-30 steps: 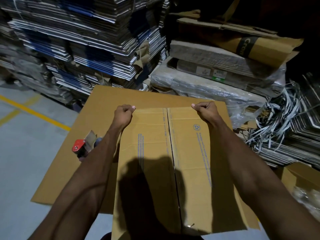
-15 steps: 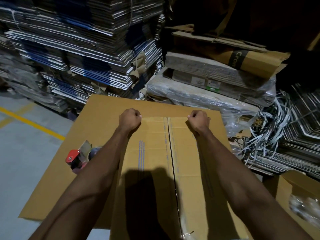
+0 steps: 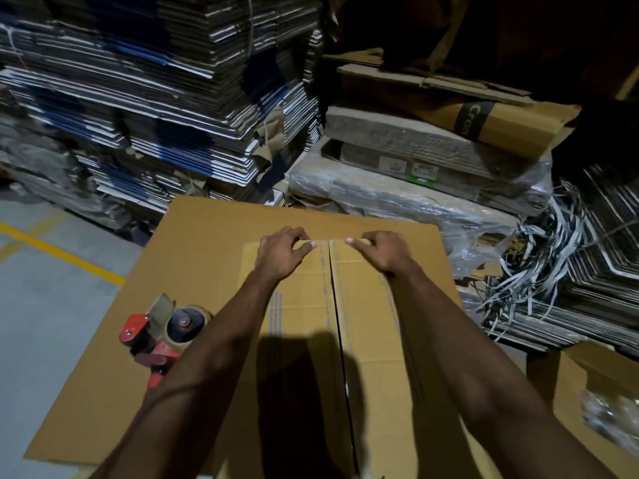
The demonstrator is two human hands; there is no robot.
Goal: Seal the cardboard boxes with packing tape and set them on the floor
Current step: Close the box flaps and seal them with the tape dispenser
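A brown cardboard box (image 3: pixel 366 340) lies in front of me with its two top flaps folded shut, their seam running down the middle. My left hand (image 3: pixel 280 254) grips the box's far edge just left of the seam, fingers curled over the edge and thumb lying on top. My right hand (image 3: pixel 383 252) grips the same edge just right of the seam. A red tape dispenser (image 3: pixel 162 333) with a brown tape roll lies to the left of my left forearm, on a flat cardboard sheet (image 3: pixel 193 257) under the box.
Tall stacks of flattened cartons (image 3: pixel 155 98) stand behind and left. A plastic-wrapped bundle (image 3: pixel 397 188) and loose strapping (image 3: pixel 546 257) crowd the back right. An open box (image 3: pixel 594 382) sits at the right. Grey floor with a yellow line (image 3: pixel 62 254) lies left.
Both hands slid inward along the far edge toward the seam, and their thumbs now stretch out on top. The dispenser has not moved.
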